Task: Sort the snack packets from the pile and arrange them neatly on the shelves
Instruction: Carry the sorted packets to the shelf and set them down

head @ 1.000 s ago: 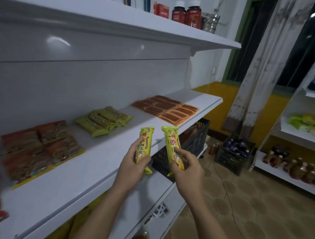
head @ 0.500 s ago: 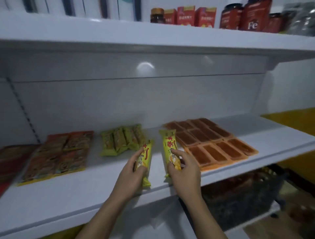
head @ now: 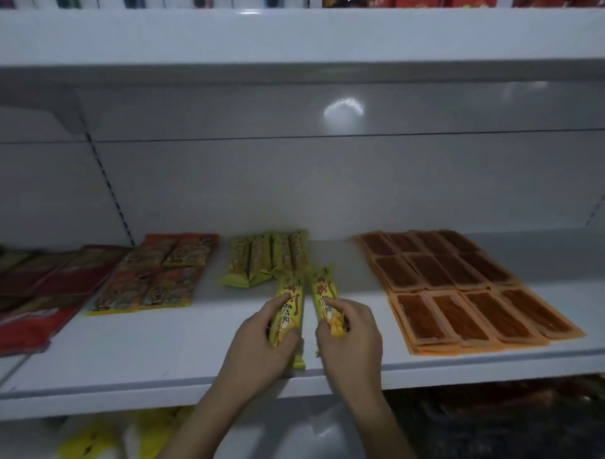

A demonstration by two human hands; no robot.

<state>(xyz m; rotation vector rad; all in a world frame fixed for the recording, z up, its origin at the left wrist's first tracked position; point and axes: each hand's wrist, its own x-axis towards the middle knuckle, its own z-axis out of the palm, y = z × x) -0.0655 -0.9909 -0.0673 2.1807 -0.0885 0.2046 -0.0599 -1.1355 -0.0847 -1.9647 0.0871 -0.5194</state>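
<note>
— How much of the two packets can you see?
— Not all. My left hand (head: 262, 347) hides the middle of the left yellow packet (head: 291, 301). My right hand (head: 352, 344) hides the near end of the right yellow packet (head: 322, 288). The print on both is too blurred to read.
— And towards the edges?
— The red bags (head: 29, 314) run off the left edge. The top edge cuts the red goods (head: 409, 3) to slivers. At lower left a yellow shape (head: 88, 442) is only a blur, and the lower right is too dark to tell.

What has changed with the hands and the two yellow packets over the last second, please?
The left hand and right hand brought the left yellow packet and right yellow packet from mid-air down to the shelf, just in front of the yellow-green packets. Neither was let go. The orange packets and red-orange packets stayed put.
</note>
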